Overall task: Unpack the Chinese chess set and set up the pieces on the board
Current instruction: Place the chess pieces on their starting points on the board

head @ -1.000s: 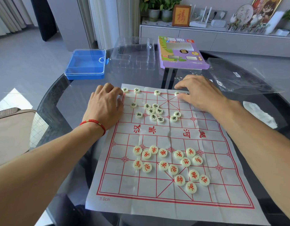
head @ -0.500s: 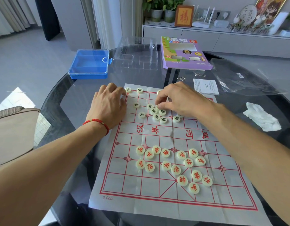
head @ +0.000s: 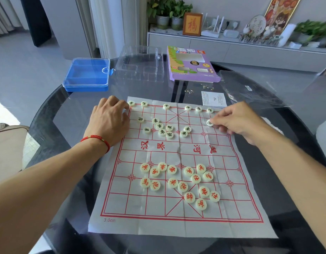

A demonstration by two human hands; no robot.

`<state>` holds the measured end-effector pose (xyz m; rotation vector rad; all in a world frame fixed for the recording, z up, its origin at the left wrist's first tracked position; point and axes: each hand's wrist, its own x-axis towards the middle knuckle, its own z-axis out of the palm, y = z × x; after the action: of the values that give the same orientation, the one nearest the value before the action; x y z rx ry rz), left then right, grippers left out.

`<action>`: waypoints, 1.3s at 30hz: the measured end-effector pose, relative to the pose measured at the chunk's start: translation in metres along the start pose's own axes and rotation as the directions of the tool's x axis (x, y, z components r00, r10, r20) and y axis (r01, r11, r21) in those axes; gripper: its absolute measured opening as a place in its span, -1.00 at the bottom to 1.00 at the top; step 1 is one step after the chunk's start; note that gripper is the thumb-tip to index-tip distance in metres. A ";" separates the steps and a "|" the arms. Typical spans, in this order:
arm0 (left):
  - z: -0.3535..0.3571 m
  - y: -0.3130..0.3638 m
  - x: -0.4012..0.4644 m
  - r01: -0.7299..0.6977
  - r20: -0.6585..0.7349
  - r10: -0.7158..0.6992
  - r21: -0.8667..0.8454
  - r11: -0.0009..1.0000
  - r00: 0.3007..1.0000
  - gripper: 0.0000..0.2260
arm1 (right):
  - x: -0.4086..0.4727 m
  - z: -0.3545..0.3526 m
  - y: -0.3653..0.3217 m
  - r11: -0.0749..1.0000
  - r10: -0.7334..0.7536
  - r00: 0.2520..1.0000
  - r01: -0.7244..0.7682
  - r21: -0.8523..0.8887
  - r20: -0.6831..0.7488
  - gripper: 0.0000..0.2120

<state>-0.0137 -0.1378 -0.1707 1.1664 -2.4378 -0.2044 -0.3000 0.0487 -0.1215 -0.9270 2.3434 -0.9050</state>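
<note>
A white cloth board with red lines lies on the dark glass table. Several black-lettered pieces stand along its far edge, and a loose cluster of them lies just short of the river. Several red-lettered pieces lie scattered on the near half. My left hand rests flat on the board's far left corner and holds nothing. My right hand pinches one black-lettered piece at the far right of the board, two rows in from the far edge.
Behind the board stand a blue plastic case, a clear plastic tray and the purple game box. A paper slip, metal rings and a clear bag lie at the back right. A chair stands left.
My right hand went from the far edge to the black cluster, took a piece, and carried it to the board's far right. My left hand has stayed put.
</note>
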 end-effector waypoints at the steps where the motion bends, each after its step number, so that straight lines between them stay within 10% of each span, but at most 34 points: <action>1: 0.000 0.000 0.000 -0.002 0.000 0.002 -0.001 1.000 1.000 -0.74 | -0.001 -0.001 0.003 1.000 0.030 0.999 -0.030 0.005 -0.014 -0.91; 10: -0.001 0.000 0.000 0.002 0.000 -0.002 -0.009 1.000 1.000 -0.73 | -0.007 -0.002 0.010 0.964 -0.073 0.992 0.044 -0.263 -0.103 -0.84; 15: -0.001 0.001 0.001 0.006 0.003 -0.006 -0.009 1.000 1.000 -0.73 | -0.013 -0.008 0.009 0.885 -0.203 0.976 0.217 -0.412 0.079 -0.94; 39: 0.001 0.000 0.001 -0.005 -0.012 0.005 -0.010 1.000 1.000 -0.74 | -0.011 -0.006 0.012 0.885 -0.280 0.957 0.286 -0.366 0.071 -0.82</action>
<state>-0.0150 -0.1387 -0.1711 1.1541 -2.4261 -0.2078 -0.3012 0.0659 -0.1243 -1.4552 2.4524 -0.5509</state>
